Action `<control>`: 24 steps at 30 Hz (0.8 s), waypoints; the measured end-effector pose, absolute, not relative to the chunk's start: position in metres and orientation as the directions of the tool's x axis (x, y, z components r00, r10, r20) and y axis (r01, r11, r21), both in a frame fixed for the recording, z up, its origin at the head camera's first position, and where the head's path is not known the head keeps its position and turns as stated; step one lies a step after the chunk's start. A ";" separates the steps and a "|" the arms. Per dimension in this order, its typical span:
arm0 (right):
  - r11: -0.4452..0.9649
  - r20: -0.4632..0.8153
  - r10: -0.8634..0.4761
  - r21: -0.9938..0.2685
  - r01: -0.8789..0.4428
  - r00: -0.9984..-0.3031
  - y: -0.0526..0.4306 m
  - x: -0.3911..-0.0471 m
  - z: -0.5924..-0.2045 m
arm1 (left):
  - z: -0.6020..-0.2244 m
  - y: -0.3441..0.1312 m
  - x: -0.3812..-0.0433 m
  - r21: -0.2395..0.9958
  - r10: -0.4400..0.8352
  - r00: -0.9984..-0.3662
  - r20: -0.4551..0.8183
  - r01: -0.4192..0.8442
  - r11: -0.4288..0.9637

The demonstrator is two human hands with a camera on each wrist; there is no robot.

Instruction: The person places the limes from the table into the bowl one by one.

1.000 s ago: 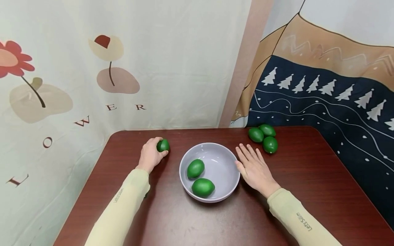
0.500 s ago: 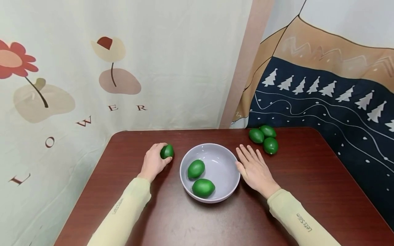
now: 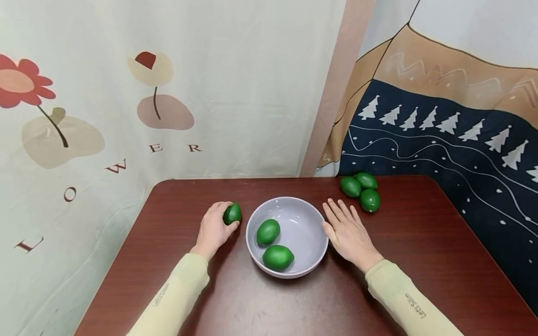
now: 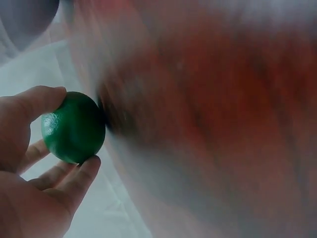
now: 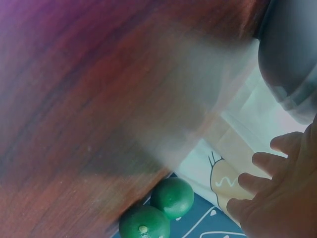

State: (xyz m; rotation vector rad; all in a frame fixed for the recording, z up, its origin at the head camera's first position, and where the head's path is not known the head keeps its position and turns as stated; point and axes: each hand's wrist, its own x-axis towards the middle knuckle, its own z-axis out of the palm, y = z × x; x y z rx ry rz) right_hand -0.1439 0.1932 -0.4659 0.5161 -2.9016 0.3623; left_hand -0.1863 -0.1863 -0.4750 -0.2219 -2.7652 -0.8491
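Note:
My left hand holds a green lime between thumb and fingers, just left of the bowl. In the left wrist view the lime shows pinched from both sides, close over the table. A pale lavender bowl stands mid-table with two limes in it, one lime at its left and another lime nearer the front. Flat beside the bowl's right rim lies my right hand, fingers straight and thumb at the rim. The right wrist view shows those fingers close to the bowl.
Three more limes sit clustered at the back right of the dark red-brown table. Behind the table's far edge hangs a white curtain with printed flowers, and a navy cloth with white trees on the right.
My left hand has brought the held lime toward me and to the right, nearer the bowl. My right hand has stayed beside the bowl, and the two limes inside it have not moved.

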 end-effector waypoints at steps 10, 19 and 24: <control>0.910 0.181 -0.312 -0.225 -0.348 -0.933 0.191 -0.144 -0.467 | -0.480 -0.184 -0.183 0.573 0.026 -0.969 0.247 0.167 0.803; 0.911 0.191 -0.313 -0.217 -0.351 -0.930 0.192 -0.144 -0.465 | -0.475 -0.182 -0.182 0.605 0.020 -0.955 0.295 0.202 0.770; 0.913 0.180 -0.307 -0.221 -0.343 -0.934 0.192 -0.144 -0.465 | -0.469 -0.178 -0.182 0.619 0.026 -0.943 0.331 0.238 0.749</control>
